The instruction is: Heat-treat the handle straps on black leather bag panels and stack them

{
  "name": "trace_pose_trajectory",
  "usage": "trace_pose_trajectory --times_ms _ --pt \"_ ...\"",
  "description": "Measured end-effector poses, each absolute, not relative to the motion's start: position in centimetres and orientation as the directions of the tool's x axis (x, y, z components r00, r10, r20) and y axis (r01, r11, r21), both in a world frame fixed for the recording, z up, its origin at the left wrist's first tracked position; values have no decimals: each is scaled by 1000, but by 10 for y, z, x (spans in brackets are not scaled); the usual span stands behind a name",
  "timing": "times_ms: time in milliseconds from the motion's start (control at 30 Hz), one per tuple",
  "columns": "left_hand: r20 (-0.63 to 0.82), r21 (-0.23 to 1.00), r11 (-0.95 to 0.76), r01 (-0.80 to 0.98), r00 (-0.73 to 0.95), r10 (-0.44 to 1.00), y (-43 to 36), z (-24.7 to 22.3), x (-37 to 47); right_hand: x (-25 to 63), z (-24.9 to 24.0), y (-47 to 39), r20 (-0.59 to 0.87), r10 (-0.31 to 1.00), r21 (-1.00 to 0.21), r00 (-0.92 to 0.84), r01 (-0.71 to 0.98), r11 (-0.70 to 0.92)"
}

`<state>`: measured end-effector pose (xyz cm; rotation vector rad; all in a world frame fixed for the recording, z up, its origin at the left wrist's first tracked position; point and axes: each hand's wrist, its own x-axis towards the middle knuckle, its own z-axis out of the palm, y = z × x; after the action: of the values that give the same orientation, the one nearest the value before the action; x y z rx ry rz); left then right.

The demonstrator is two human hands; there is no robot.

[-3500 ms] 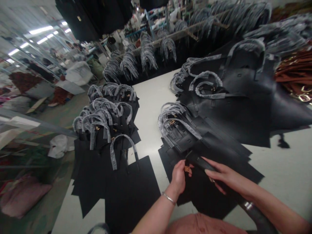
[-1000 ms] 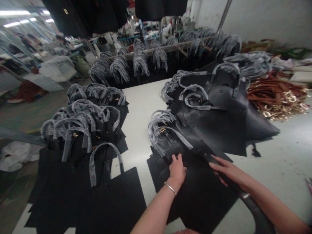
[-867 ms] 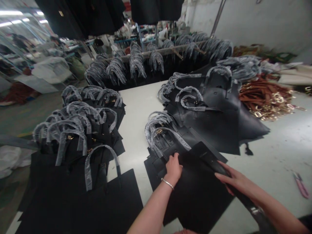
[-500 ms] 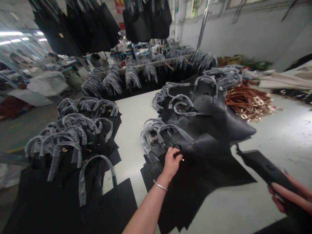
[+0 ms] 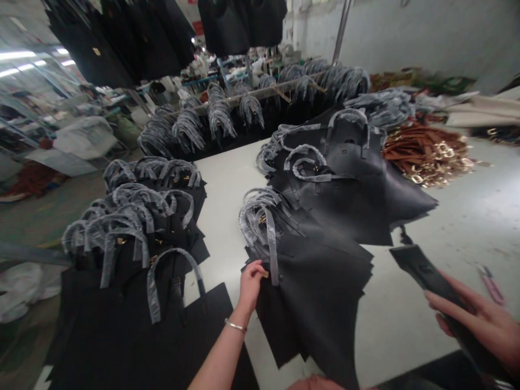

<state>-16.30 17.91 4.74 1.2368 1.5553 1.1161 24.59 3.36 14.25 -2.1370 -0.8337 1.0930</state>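
My left hand (image 5: pixel 251 284) is closed in a pinch at the left edge of a black leather bag panel (image 5: pixel 317 281). A small gold metal piece (image 5: pixel 265 274) shows at its fingertips. Beside it hangs a plastic-wrapped bag handle (image 5: pixel 272 246), part of a bunch of wrapped handles on the stacked panels. My right hand (image 5: pixel 475 319) grips a long, flat black piece (image 5: pixel 426 271) with a narrow tab at its far end, held above the table at the right.
Black panels with wrapped handles (image 5: pixel 125 211) lie piled on the left. Further black panels (image 5: pixel 345 189) lie behind. Brown straps with gold buckles (image 5: pixel 426 154) and pink-handled snips (image 5: pixel 491 284) lie on the white table (image 5: pixel 227 200). Bags hang from a rack (image 5: pixel 244 27) beyond.
My left hand has moved left and slightly down with the gold piece at its fingers. The top panel's handle now hangs down. My right hand and the flat black piece have shifted left.
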Motion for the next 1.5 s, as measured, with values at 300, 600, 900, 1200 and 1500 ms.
trace_pose_trajectory --times_ms 300,600,900,1200,1500 --pt "279 810 -79 581 -264 923 114 48 -178 145 110 85 -598 800 -734 48 369 -571" --pt "104 420 -362 832 353 930 77 6 -118 85 77 150 -673 727 -724 -133 318 -612" --pt "114 430 -435 791 431 895 80 -2 -125 69 80 181 -689 702 -713 -181 346 -610" --pt "151 420 -432 798 408 900 78 -3 -124 62 101 164 -521 842 -780 -139 477 -405" --pt "278 384 -622 682 557 783 63 -37 -133 42 99 137 -668 690 -676 -280 616 -404"
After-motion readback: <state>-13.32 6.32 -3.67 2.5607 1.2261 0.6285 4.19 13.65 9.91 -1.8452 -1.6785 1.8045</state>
